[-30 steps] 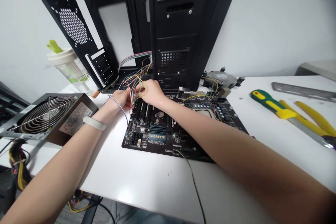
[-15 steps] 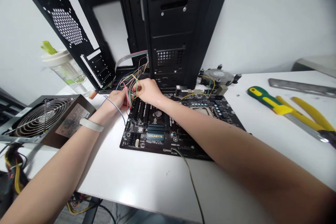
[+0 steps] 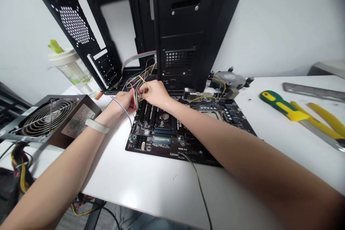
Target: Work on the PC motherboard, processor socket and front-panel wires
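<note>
- Right hand pinches a bunch of thin coloured wires; the left hand closes on them alongside.
- The wires rise just above the Gigabyte motherboard: light, floppy, best held near their ends; probably too tangled to count.
- From the motherboard: one power supply left, one screwdriver and one pair of pliers right, one computer case behind.

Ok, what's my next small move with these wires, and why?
Probably ease one wire free from the thin multicoloured wire bundle with your right hand: the wires cross loosely between it and your left hand, close above the black Gigabyte motherboard.
</note>
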The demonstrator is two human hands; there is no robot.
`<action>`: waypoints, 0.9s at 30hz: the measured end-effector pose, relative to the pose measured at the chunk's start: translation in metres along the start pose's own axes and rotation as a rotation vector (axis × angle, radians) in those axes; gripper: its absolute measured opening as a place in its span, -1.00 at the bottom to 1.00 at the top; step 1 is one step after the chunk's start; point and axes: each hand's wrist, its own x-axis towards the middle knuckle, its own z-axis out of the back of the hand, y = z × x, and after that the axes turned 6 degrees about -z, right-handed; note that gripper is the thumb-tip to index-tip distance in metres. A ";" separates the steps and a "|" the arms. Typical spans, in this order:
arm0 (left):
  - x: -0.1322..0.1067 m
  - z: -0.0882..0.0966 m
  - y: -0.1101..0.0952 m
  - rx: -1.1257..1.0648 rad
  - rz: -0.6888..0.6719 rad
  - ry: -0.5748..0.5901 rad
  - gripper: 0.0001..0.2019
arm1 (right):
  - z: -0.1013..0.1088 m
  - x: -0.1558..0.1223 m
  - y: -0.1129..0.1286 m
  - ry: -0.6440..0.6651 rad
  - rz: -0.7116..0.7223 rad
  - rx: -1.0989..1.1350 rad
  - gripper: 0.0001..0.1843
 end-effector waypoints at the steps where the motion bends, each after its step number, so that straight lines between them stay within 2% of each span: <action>1: 0.000 0.000 0.000 -0.003 -0.001 -0.004 -0.54 | 0.000 0.000 0.000 0.005 0.006 -0.001 -0.83; 5: -0.001 -0.002 0.000 -0.020 0.000 -0.023 -0.53 | 0.000 -0.001 0.000 0.010 0.046 -0.030 -0.84; 11: -0.003 -0.004 -0.001 -0.038 -0.027 -0.036 -0.53 | 0.001 -0.004 0.003 0.058 0.119 -0.126 -0.74; 27: 0.000 -0.001 0.009 -0.047 -0.126 -0.026 -0.54 | 0.002 -0.005 0.012 0.131 0.096 -0.317 -0.72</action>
